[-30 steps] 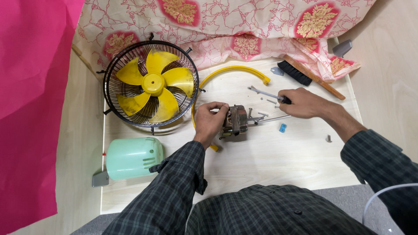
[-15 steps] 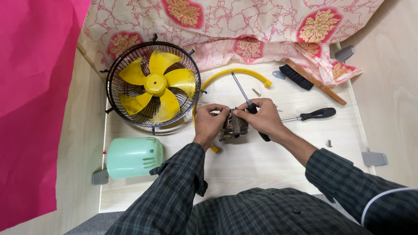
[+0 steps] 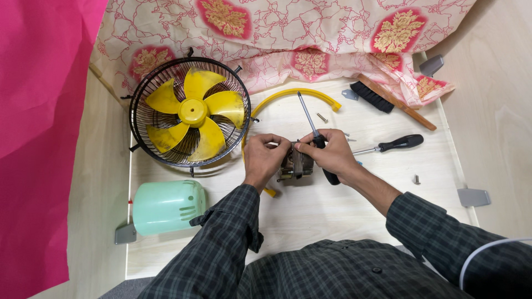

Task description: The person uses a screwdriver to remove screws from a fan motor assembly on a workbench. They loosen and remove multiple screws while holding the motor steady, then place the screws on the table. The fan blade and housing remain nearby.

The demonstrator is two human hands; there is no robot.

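A small grey metal fan motor is gripped mid-desk by the left hand; a black-handled screwdriver is pinched by the right hand; bare pale wooden desk is seen nearer the body.

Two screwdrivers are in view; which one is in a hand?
The one held in the right hand, its shaft pointing away over the motor. The other screwdriver lies untouched on the table.

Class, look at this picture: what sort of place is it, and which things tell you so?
Probably a small repair bench for fixing fans. A caged yellow fan lies on the board, a screwdriver and loose screws lie about, and both hands work on a motor.
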